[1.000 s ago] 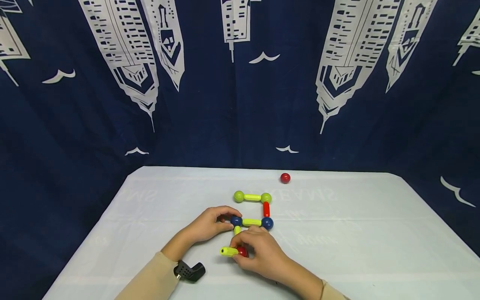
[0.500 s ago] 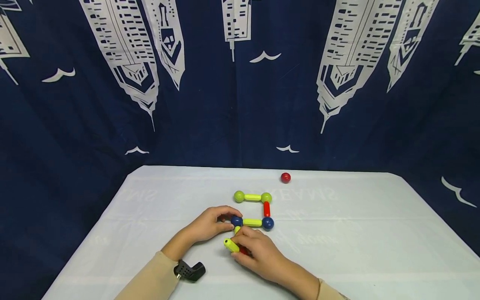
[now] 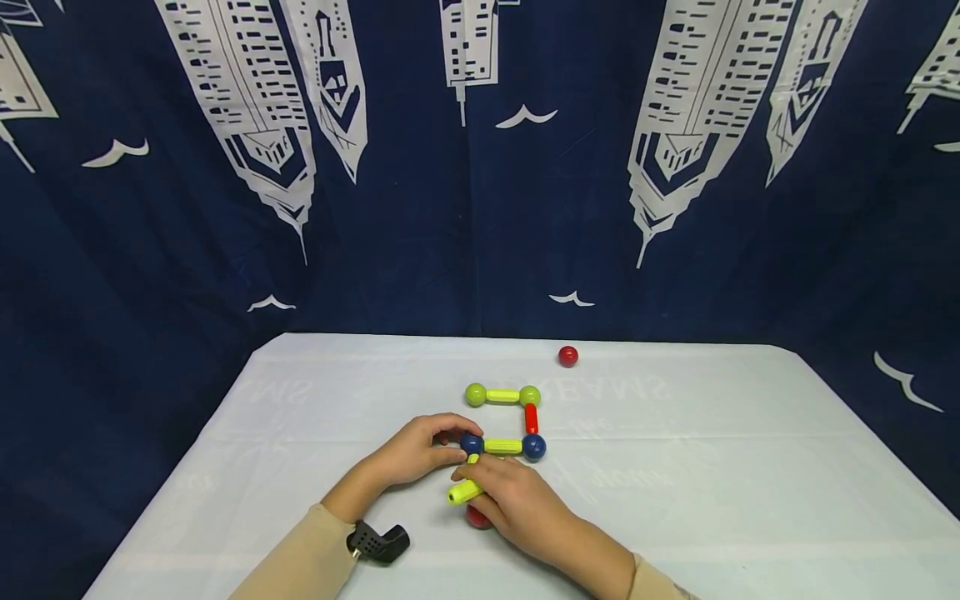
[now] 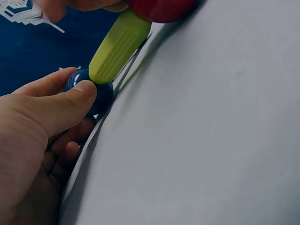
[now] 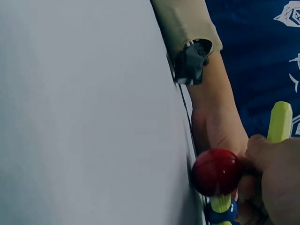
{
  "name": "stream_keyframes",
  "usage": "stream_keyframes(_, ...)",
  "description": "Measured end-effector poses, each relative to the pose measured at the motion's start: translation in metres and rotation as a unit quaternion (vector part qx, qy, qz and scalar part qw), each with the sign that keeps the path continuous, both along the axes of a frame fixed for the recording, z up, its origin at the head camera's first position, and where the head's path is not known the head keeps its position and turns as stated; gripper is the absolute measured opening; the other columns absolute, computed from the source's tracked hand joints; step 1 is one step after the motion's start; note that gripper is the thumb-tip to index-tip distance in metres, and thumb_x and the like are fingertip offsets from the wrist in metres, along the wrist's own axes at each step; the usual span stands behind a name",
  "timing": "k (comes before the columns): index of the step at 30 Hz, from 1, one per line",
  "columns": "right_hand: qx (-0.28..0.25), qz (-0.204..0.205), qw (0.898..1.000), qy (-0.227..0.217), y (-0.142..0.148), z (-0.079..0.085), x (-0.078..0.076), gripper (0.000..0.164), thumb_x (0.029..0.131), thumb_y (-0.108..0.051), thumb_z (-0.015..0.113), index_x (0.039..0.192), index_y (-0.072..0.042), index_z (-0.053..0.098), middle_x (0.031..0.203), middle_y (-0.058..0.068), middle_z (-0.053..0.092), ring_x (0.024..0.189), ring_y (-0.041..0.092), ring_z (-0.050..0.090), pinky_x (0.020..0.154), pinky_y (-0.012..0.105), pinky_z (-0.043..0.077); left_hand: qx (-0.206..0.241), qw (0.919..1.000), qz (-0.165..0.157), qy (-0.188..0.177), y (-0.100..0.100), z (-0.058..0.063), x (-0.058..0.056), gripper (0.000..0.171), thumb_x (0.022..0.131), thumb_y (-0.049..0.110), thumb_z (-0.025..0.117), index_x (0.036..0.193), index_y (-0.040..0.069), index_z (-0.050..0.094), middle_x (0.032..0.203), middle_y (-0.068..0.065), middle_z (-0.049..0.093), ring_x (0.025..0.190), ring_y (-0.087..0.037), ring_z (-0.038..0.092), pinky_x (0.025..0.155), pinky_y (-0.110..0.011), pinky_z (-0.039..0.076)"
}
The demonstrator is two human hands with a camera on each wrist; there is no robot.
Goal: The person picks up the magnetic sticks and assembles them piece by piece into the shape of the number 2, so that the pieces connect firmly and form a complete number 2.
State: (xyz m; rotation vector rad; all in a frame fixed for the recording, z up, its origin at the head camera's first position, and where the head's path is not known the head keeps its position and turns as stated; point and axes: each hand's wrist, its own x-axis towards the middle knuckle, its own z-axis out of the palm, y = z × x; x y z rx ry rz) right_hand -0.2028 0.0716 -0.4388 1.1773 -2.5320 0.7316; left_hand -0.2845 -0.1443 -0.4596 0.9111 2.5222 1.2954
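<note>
In the head view, a magnetic building set lies on the white table. My left hand (image 3: 414, 450) pinches a blue ball (image 3: 472, 444) between thumb and fingers. From that ball a short yellow-green stick (image 4: 117, 49) runs to a red ball (image 4: 161, 7), as the left wrist view shows. My right hand (image 3: 517, 498) holds a second yellow-green stick (image 3: 465, 492), its free end pointing left. In the right wrist view, the held stick (image 5: 280, 121) stands apart from the red ball (image 5: 216, 172), which sits beside the right fingertips. The right hand hides part of the first stick.
From the pinched ball, a yellow-green stick (image 3: 502, 447) leads to another blue ball (image 3: 533, 447). A red stick (image 3: 531, 418) joins it to a green ball (image 3: 529, 396), then a further stick (image 3: 502, 396) and green ball (image 3: 476, 394). A loose red ball (image 3: 567, 357) lies farther back.
My right hand has shifted and turned the held stick, which earlier met the red ball. The red ball now shows below the stick. My left hand keeps its place on the blue ball.
</note>
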Motion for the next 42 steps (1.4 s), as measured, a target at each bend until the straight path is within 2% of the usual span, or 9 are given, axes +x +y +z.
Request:
stream_keyframes(3, -0.001, 0.001, 0.998, -0.067, 0.007, 0.007, 0.001, 0.040, 0.097, -0.021, 0.065, 0.136, -0.017, 0.060, 0.129, -0.002, 0.068, 0.119, 0.015, 0.065, 0.100, 0.037, 0.053, 0.000, 1.0000, -0.002, 0.000, 0.001, -0.001, -0.001, 0.033, 0.092, 0.016, 0.071, 0.123, 0.029, 0.067, 0.117, 0.009, 0.071, 0.108, -0.014, 0.063, 0.090, -0.026, 0.049)
stream_keyframes(6, -0.010, -0.003, 0.993, -0.116, 0.017, 0.013, 0.001, 0.046, 0.097, -0.024, 0.064, 0.142, -0.020, 0.056, 0.132, -0.004, 0.066, 0.120, 0.011, 0.063, 0.101, 0.035, 0.053, 0.000, 1.0000, -0.003, 0.004, 0.001, -0.001, -0.001, 0.033, 0.092, 0.017, 0.071, 0.123, 0.029, 0.067, 0.117, 0.009, 0.071, 0.109, -0.014, 0.063, 0.091, -0.026, 0.049)
stream_keyframes(12, -0.054, -0.008, 0.983, -0.176, 0.039, 0.017, 0.002, 0.036, 0.099, -0.032, 0.061, 0.132, -0.018, 0.055, 0.081, -0.007, 0.066, 0.067, -0.005, 0.056, 0.065, 0.019, 0.051, -0.007, 1.0000, 0.000, 0.007, 0.002, 0.001, -0.001, 0.032, 0.092, 0.019, 0.072, 0.122, 0.030, 0.067, 0.116, 0.010, 0.071, 0.106, -0.012, 0.063, 0.090, -0.027, 0.049)
stream_keyframes(18, -0.043, -0.022, 0.982, -0.180, 0.061, 0.016, 0.001, 0.023, 0.098, -0.032, 0.063, 0.117, -0.019, 0.059, 0.071, -0.012, 0.059, 0.060, -0.005, 0.049, 0.057, 0.017, 0.044, -0.004, 1.0000, 0.003, 0.005, 0.003, 0.002, 0.001, 0.032, 0.092, 0.018, 0.072, 0.122, 0.028, 0.067, 0.114, 0.008, 0.071, 0.104, -0.012, 0.063, 0.089, -0.026, 0.049)
stream_keyframes(21, 0.001, -0.052, 0.984, -0.168, 0.071, 0.015, 0.000, 0.026, 0.095, -0.029, 0.067, 0.119, -0.019, 0.068, 0.089, -0.016, 0.068, 0.079, -0.002, 0.061, 0.072, 0.023, 0.055, -0.005, 1.0000, 0.007, 0.005, 0.003, 0.002, 0.001, 0.032, 0.092, 0.017, 0.072, 0.122, 0.028, 0.067, 0.113, 0.008, 0.071, 0.103, -0.012, 0.062, 0.088, -0.026, 0.049)
stream_keyframes(25, 0.060, -0.065, 0.986, -0.141, 0.079, 0.014, -0.001, 0.036, 0.095, -0.027, 0.068, 0.131, -0.025, 0.066, 0.118, -0.013, 0.071, 0.105, 0.005, 0.067, 0.091, 0.038, 0.057, -0.006, 0.9999, 0.011, 0.003, 0.003, 0.001, 0.002, 0.033, 0.092, 0.016, 0.072, 0.122, 0.028, 0.068, 0.112, 0.009, 0.071, 0.103, -0.012, 0.062, 0.089, -0.027, 0.049)
stream_keyframes(29, 0.093, -0.059, 0.984, -0.143, 0.082, 0.014, -0.002, 0.032, 0.097, -0.032, 0.065, 0.128, -0.029, 0.058, 0.100, -0.016, 0.071, 0.082, 0.000, 0.062, 0.075, 0.028, 0.055, -0.009, 0.9999, 0.014, 0.003, 0.003, 0.000, 0.003, 0.032, 0.092, 0.017, 0.072, 0.121, 0.029, 0.068, 0.112, 0.009, 0.071, 0.103, -0.013, 0.062, 0.089, -0.027, 0.049)
stream_keyframes(34, 0.074, -0.050, 0.986, -0.139, 0.083, 0.010, -0.002, 0.020, 0.094, -0.032, 0.068, 0.108, -0.030, 0.054, 0.070, -0.020, 0.053, 0.058, -0.004, 0.041, 0.056, 0.017, 0.038, -0.007, 0.9998, 0.018, 0.000, 0.003, -0.002, 0.002, 0.032, 0.092, 0.017, 0.072, 0.120, 0.031, 0.068, 0.113, 0.009, 0.070, 0.104, -0.013, 0.062, 0.090, -0.027, 0.049)
stream_keyframes(42, 0.036, -0.041, 0.983, -0.172, 0.086, 0.000, -0.007, 0.016, 0.090, -0.034, 0.074, 0.100, -0.033, 0.061, 0.081, -0.019, 0.052, 0.064, -0.004, 0.045, 0.058, 0.017, 0.041, -0.001, 0.9998, 0.020, -0.007, 0.003, -0.002, 0.002, 0.032, 0.092, 0.017, 0.072, 0.121, 0.030, 0.068, 0.114, 0.009, 0.071, 0.104, -0.013, 0.062, 0.090, -0.027, 0.049)
